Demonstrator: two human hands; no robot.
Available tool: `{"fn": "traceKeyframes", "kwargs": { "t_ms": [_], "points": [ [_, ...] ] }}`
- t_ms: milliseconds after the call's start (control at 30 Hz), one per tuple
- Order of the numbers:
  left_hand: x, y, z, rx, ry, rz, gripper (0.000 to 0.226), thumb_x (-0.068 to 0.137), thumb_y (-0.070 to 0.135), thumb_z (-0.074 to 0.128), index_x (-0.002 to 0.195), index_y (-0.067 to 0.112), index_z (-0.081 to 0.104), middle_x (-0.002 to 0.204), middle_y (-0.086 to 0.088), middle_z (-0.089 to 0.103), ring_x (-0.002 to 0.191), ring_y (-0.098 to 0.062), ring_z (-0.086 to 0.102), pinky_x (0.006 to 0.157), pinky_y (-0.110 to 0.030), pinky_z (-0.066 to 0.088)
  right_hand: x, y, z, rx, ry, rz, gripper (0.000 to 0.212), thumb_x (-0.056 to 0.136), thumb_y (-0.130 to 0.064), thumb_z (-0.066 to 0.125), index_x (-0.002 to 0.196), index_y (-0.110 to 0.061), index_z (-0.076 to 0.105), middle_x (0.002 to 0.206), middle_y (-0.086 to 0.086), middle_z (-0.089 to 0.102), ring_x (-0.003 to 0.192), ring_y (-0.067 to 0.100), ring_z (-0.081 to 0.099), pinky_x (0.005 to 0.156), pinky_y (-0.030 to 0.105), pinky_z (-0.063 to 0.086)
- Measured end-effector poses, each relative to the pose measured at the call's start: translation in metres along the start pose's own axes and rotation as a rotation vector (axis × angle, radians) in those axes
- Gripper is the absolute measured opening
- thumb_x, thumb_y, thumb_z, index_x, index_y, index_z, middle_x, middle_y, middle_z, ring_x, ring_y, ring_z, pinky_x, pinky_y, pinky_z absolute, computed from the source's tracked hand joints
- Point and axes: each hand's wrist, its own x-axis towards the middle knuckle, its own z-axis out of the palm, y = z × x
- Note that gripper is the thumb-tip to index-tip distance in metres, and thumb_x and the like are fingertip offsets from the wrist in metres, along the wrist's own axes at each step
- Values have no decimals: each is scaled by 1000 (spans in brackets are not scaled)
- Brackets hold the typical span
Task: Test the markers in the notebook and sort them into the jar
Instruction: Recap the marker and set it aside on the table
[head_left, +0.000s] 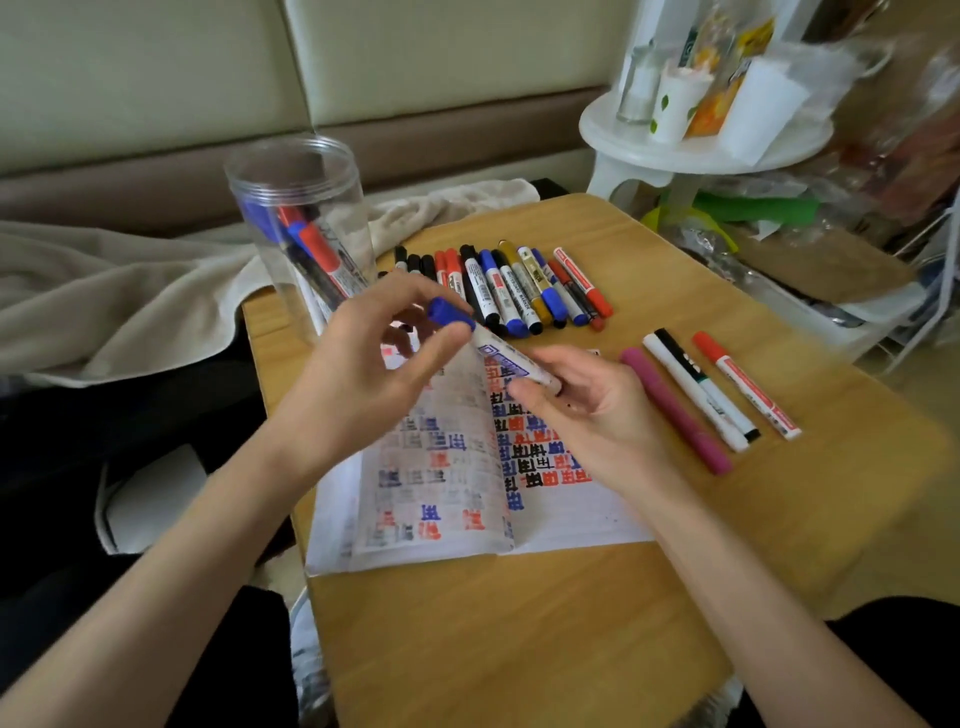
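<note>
A blue-capped white marker (501, 353) is held above the open notebook (457, 467), whose pages are covered in red, blue and black test marks. My left hand (374, 364) pinches the blue cap end. My right hand (582, 410) grips the barrel's other end. A clear plastic jar (298, 218) stands at the table's back left with several markers inside. A row of several markers (514, 286) lies behind the notebook.
Three separate markers lie right of the notebook: a pink one (675, 410), a black-and-white one (698, 389) and a red one (745, 384). The wooden table (519, 623) ends near a beige blanket (104, 291) at left. A white stand (691, 140) with cups is at back right.
</note>
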Motion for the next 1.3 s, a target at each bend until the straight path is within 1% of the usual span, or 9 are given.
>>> {"fn": "traceKeyframes", "kwargs": {
  "t_ms": [200, 367, 500, 700, 800, 900, 1033, 1200, 1300],
  "points": [
    [28, 6, -39, -395, 276, -56, 13, 104, 15, 57, 113, 8, 62, 101, -5, 70, 97, -18, 69, 90, -39, 58, 20, 11, 6, -153, -36, -100, 38, 89, -12, 81, 126, -18, 73, 114, -10, 77, 106, 9, 72, 93, 39, 59],
    [66, 18, -93, -191, 482, 8, 19, 106, 15, 51, 124, 13, 58, 103, 4, 68, 97, -12, 70, 88, -33, 59, 30, 10, 20, -333, -153, -89, 38, 91, -24, 79, 124, -38, 70, 131, -26, 66, 132, -6, 53, 115, 33, 45],
    [84, 11, -124, 7, 632, 9, 29, 106, 19, 46, 134, 15, 54, 113, 4, 65, 106, -10, 66, 94, -40, 58, 34, 10, 24, -311, -95, -132, 35, 93, -19, 78, 121, -40, 71, 128, -29, 64, 127, -11, 53, 107, 14, 43],
    [85, -10, -104, 65, 534, -86, 31, 103, 12, 55, 133, 14, 49, 110, -2, 72, 98, -5, 70, 89, -30, 59, 38, 12, 23, -259, -30, -147, 34, 95, -15, 75, 124, -31, 73, 123, -24, 69, 119, -6, 60, 98, 10, 47],
    [75, -25, -89, 56, 492, -148, 25, 101, 15, 60, 123, 21, 51, 110, 0, 75, 100, -8, 72, 89, -40, 61, 37, 13, 22, -263, -22, -153, 38, 94, -16, 75, 128, -32, 71, 121, -24, 69, 118, -5, 60, 95, 8, 46],
    [68, -39, -81, 322, 509, -169, 15, 99, 28, 62, 112, 20, 60, 107, 12, 70, 104, -11, 68, 95, -49, 54, 38, 14, 22, -265, -23, -159, 39, 94, -15, 75, 128, -31, 71, 122, -24, 69, 119, -4, 61, 96, 10, 47],
    [62, -50, -76, 538, 447, -192, 41, 103, 43, 39, 89, 16, 68, 104, 7, 66, 117, -23, 54, 99, -57, 42, 39, 16, 21, -266, -24, -154, 38, 94, -17, 75, 128, -33, 70, 122, -26, 68, 121, -3, 60, 97, 14, 50],
    [53, -46, -68, 498, 557, -100, 28, 101, 33, 55, 121, 14, 61, 126, -4, 55, 120, -23, 52, 103, -47, 43, 39, 18, 21, -287, -9, -145, 37, 94, -18, 74, 128, -33, 70, 121, -28, 68, 118, -5, 61, 97, 19, 51],
    [38, -18, -43, 410, 647, 40, 21, 99, 20, 60, 120, 14, 60, 122, -1, 56, 112, -19, 53, 95, -37, 46, 41, 18, 20, -269, 40, -130, 35, 94, -14, 75, 124, -31, 72, 119, -26, 69, 114, -6, 63, 96, 18, 52]
  ]
}}
